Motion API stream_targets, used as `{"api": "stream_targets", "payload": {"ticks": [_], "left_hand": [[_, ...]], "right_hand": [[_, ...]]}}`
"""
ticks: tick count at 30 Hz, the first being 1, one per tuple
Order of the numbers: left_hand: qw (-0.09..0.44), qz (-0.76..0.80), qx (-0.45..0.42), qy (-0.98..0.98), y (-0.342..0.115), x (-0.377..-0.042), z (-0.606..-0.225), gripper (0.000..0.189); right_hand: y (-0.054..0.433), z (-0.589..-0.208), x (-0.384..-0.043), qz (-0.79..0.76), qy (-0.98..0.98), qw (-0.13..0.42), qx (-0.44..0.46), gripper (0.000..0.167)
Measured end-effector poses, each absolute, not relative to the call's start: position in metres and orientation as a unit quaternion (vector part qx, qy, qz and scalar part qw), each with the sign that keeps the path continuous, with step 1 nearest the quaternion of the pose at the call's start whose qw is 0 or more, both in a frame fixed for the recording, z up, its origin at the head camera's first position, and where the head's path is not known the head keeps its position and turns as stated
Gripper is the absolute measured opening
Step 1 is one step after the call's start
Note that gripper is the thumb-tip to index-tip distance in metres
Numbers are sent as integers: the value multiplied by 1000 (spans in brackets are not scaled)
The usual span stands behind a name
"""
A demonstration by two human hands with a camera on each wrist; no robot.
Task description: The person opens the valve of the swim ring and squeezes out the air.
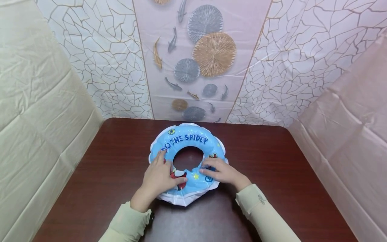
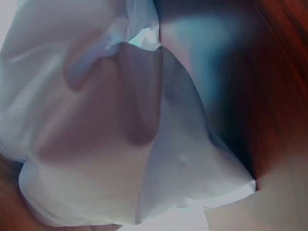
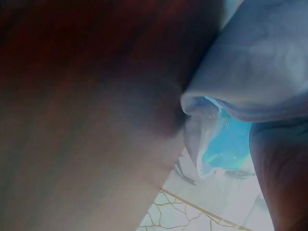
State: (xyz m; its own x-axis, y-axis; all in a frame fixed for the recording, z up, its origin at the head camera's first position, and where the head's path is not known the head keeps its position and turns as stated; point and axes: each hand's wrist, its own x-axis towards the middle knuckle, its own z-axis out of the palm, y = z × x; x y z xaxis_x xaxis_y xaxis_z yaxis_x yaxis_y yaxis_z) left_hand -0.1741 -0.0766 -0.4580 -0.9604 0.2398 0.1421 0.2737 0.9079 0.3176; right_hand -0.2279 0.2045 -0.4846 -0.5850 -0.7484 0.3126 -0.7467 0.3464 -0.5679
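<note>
An inflatable swim ring (image 1: pixel 193 131), pale blue on top with a white rim and cartoon print, lies on the table. My left hand (image 1: pixel 158 178) rests on its near left side, fingers straight toward the lettering and thumb spread over a red printed figure. On the near right side, my right hand (image 1: pixel 222 172) touches the ring with its fingertips by the central hole, thumb and fingers slightly apart. The left wrist view is filled by the ring's white underside (image 2: pixel 96 183) with dark finger-shaped shadows. White and blue vinyl (image 3: pixel 228 144) shows beside part of the hand in the right wrist view.
The dark red-brown table (image 1: pixel 266 161) extends around the ring to both sides. Behind it hangs a patterned cloth (image 1: pixel 205 97) with fish and round motifs, and plain pale cloth (image 1: pixel 39 127) walls stand at left and right.
</note>
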Motion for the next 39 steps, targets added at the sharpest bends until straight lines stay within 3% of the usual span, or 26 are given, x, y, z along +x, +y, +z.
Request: {"api": "stream_targets", "payload": {"ticks": [3, 7, 17, 23, 39], "left_hand": [[35, -181, -120, -975, -78, -178, -459, 107], [7, -167, -115, -979, -81, -185, -459, 126], [-51, -142, -131, -980, -86, -196, -468, 131], [-92, -174, -115, -974, -84, -199, -473, 138], [-115, -117, -82, -983, -71, -200, -478, 147]], "right_hand": [[205, -487, -228, -342, 823, 11, -453, 11], [204, -488, -228, -339, 824, 15, -453, 13], [202, -489, -225, -261, 851, -59, -452, 11], [204, -492, -227, -279, 850, -26, -447, 11], [204, -496, -229, -276, 848, 4, -452, 12]]}}
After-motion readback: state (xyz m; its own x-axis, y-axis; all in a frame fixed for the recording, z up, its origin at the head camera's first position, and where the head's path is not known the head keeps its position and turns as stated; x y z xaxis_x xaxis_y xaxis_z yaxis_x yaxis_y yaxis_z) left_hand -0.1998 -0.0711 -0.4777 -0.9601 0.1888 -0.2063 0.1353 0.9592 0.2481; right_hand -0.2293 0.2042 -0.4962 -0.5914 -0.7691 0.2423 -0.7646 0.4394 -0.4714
